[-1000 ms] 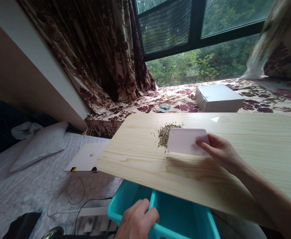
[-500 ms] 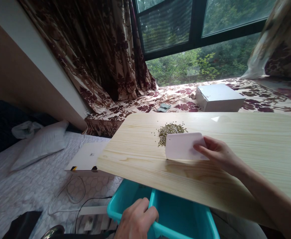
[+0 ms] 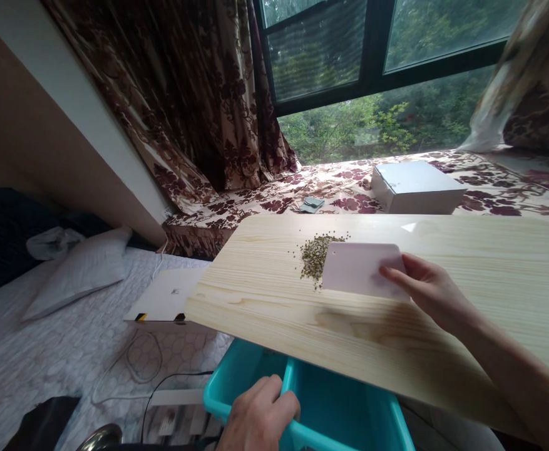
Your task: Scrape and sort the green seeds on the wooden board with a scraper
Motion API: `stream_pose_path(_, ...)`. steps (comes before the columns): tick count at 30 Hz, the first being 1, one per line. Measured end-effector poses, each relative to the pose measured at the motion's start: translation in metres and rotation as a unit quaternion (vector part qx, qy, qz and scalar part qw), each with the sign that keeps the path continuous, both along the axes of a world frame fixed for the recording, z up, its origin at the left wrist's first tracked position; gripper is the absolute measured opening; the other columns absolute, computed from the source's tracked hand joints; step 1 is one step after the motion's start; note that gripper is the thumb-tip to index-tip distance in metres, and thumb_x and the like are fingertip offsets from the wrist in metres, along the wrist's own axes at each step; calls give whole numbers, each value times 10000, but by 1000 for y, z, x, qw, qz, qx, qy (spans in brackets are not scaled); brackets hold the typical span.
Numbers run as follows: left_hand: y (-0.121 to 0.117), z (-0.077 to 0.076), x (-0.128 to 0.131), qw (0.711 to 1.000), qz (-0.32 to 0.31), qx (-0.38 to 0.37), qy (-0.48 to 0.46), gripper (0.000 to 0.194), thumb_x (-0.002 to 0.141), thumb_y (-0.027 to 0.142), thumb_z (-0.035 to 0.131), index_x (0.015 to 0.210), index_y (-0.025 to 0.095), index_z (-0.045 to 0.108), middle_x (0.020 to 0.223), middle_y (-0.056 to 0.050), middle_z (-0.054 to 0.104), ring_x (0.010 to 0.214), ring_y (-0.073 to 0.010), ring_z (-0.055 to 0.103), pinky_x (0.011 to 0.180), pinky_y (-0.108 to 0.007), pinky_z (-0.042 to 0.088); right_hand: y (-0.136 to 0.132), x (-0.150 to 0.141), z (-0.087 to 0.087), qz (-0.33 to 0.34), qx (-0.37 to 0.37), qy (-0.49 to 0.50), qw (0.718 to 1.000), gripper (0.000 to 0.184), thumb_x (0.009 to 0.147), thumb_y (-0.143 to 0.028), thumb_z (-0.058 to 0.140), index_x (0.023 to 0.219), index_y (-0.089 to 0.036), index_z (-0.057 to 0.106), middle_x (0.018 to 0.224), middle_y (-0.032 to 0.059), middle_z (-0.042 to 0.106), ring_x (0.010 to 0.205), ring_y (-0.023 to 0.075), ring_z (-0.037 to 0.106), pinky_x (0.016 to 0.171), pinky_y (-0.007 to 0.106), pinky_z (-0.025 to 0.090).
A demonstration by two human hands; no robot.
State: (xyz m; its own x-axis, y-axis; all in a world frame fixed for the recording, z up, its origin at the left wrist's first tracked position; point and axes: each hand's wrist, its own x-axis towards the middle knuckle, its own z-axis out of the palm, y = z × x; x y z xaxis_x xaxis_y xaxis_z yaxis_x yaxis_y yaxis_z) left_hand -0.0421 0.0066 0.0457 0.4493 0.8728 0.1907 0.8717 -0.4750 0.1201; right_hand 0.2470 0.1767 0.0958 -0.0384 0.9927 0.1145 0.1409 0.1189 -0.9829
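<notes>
Two hands at work: one on a scraper, one on a bin.

My right hand (image 3: 436, 291) pinches the white rectangular plastic scraper (image 3: 361, 269) by its right end, its long axis lying left to right, its left edge against the small heap of green-brown seeds (image 3: 315, 255) on the pale wooden counter (image 3: 466, 326). I judge this the gathering step; next calls for pushing leftward, edge kept flat. My left hand (image 3: 260, 416) curls closed on the turquoise plastic bin (image 3: 340, 410) rim below.

Soft window (image 3: 396, 37) daylight, wide-angle edge distortion
</notes>
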Motion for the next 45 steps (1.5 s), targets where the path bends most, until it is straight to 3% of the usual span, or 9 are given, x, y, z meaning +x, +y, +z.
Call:
stream_pose_path(3, 1, -1, 0, 1000, -8, 3, 13, 439, 761, 597, 759, 732, 241, 503, 709, 48, 492, 653, -143, 589, 554, -259, 427, 3, 0, -4, -32, 17, -20, 999, 436, 638, -599, 792, 805, -201, 734, 790, 74, 754, 716, 232, 684, 604, 310, 553)
stream_pose_path(10, 1, -6, -2, 1000, -10, 16, -10, 427, 755, 555, 776, 749, 248, 479, 724, 51, 478, 654, -141, 584, 554, -251, 434, 4, -3, -9, -17, 31, -65, 997, 428, 663, -604, 762, 794, -198, 726, 730, 62, 731, 668, 223, 670, 565, 297, 534)
stream_pose_path(17, 1, -7, -2, 1000, -10, 16, -9, 495, 612, 467, 902, 744, 245, 480, 733, 63, 492, 667, -137, 587, 566, -245, 443, 7, -4, -11, -35, 42, -43, 998, 313, 677, -496, 770, 792, -210, 717, 733, 36, 732, 642, 190, 647, 563, 277, 511)
stream_pose_path(21, 1, -7, -1, 1000, -5, 24, -10, 484, 684, 583, 829, 739, 237, 495, 727, 56, 497, 669, -136, 583, 575, -259, 433, 7, -6, -12, -7, 33, -23, 999, 343, 672, -507, 775, 821, -203, 718, 748, 36, 738, 653, 191, 660, 583, 283, 523)
stream_pose_path(24, 1, -9, 0, 1000, -1, 11, -6, 535, 627, 646, 836, 726, 228, 516, 714, 53, 495, 640, -137, 561, 550, -275, 399, 6, -5, -11, -7, 26, -24, 999, 367, 666, -531, 780, 822, -203, 722, 777, 47, 746, 684, 200, 669, 614, 295, 534)
stream_pose_path(39, 2, -13, -1, 1000, 1, 4, -14, 572, 488, 569, 929, 725, 225, 538, 711, 54, 499, 638, -146, 541, 550, -284, 359, 5, -5, -10, 4, 16, -13, 1000, 341, 672, -504, 786, 815, -201, 725, 763, 42, 739, 671, 192, 652, 595, 284, 516)
stream_pose_path(45, 1, -14, -1, 1000, 6, 9, -12, 560, 536, 596, 901, 701, 221, 521, 709, 48, 497, 634, -144, 541, 547, -293, 347, 4, -4, -8, -7, 1, -10, 1000, 324, 652, -483, 796, 805, -207, 726, 753, 34, 726, 666, 183, 631, 597, 278, 500)
